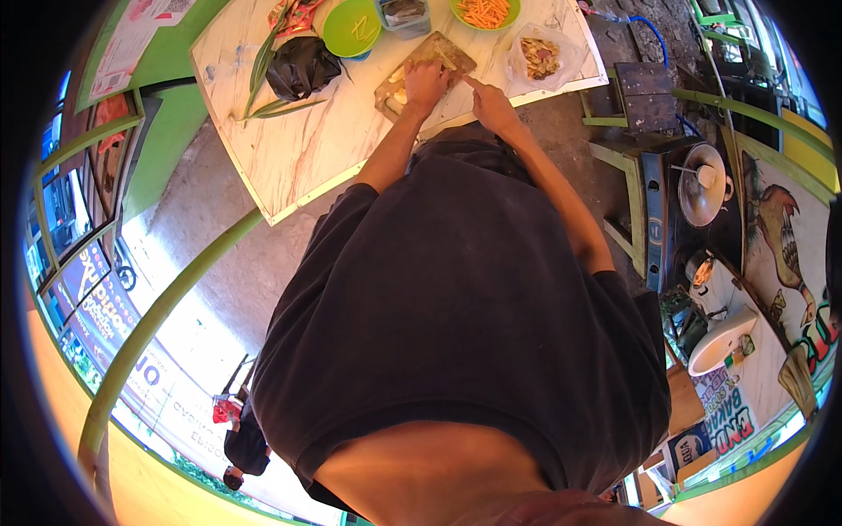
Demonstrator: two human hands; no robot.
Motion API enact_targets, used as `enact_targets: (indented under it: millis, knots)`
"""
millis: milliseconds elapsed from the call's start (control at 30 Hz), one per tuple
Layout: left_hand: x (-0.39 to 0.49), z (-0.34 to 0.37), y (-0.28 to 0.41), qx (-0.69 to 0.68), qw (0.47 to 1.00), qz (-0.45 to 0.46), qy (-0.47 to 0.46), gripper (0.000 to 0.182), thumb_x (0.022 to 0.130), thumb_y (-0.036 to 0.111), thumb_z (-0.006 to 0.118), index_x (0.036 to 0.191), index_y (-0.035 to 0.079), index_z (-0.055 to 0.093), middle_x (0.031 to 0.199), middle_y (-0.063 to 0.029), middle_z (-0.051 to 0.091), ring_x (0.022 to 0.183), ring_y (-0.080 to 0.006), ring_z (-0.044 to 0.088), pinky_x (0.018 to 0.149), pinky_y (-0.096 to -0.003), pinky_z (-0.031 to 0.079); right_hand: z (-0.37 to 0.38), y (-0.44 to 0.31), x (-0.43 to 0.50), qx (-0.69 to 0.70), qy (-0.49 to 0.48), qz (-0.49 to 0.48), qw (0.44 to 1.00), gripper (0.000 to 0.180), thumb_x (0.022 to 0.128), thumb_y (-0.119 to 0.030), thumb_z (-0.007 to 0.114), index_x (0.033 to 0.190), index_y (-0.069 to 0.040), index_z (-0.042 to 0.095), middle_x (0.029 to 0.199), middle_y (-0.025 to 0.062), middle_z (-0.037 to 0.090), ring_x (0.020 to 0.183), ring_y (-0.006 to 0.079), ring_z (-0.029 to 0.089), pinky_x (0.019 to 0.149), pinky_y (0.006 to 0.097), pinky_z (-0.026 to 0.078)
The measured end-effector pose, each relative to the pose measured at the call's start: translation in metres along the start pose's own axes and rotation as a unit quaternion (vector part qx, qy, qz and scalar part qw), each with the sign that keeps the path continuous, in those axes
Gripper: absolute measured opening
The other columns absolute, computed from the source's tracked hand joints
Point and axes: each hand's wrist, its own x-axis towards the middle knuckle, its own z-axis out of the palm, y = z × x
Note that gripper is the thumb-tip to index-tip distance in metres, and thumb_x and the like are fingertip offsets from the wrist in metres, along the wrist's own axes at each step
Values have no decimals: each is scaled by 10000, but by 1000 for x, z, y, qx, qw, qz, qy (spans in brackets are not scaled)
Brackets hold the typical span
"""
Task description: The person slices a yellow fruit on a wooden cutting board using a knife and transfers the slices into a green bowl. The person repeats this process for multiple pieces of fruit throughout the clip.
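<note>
My left hand (426, 84) rests with bent fingers on a worn wooden cutting board (466, 60); whatever lies beneath the fingers is hidden. Pale cut food pieces (398, 96) lie on the board beside this hand, and thin pale strips are just beyond its fingers. My right hand (492, 106) is just off the board's right edge, its index finger stretched towards the board and the others curled; whether it holds a thing cannot be seen. Beyond the board are a green bowl (337, 33) with a few pale strips, a clear plastic container (411, 27) and a green bowl of orange strips (485, 13).
The marble-patterned table (296, 151) also bears a black plastic bag (302, 69), long green leaves (262, 64), a red packet (294, 16) and a clear bag of brownish pieces (541, 58). To the right are a wooden stool (643, 98) and a stove with a metal wok (701, 191).
</note>
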Motion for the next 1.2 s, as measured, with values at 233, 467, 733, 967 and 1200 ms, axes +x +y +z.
enact_targets:
  millis: [233,467,733,967,1200]
  knots:
    - [1,3,-2,5,1000,-3,-10,261,903,316,694,933,58,716,851,-167,730,862,-330,699,888,-474,406,0,-1,2,-8,-7,-2,1000,465,926,-36,534,1388,-26,581,899,340,675,886,488,673,815,558,541]
    - [-2,5,-6,2,1000,3,-5,266,904,329,697,949,69,727,848,-164,734,856,-324,701,885,-465,408,-8,-10,8,5,-18,-1,1000,456,913,-1,527,1363,-15,605,924,327,671,882,473,673,780,523,527]
    - [-1,4,-1,9,1000,-9,-7,259,902,334,700,967,86,738,850,-159,738,852,-318,706,891,-462,407,-7,-12,24,-14,-39,36,998,511,872,-24,560,1379,-56,611,947,326,674,892,465,678,804,517,535]
    - [-2,6,1,32,999,-19,-10,235,912,327,678,942,98,725,832,-154,729,823,-320,705,906,-469,399,-14,-16,6,-40,-68,75,994,522,870,-30,561,1388,-65,609,1013,330,679,947,465,681,849,525,546]
    - [-4,9,0,25,999,-29,-3,273,915,342,685,1009,90,736,869,-171,735,865,-328,706,931,-476,398,-28,-20,-12,-41,-105,127,986,522,856,-52,579,1376,-48,619,1151,316,679,1083,467,664,952,519,534]
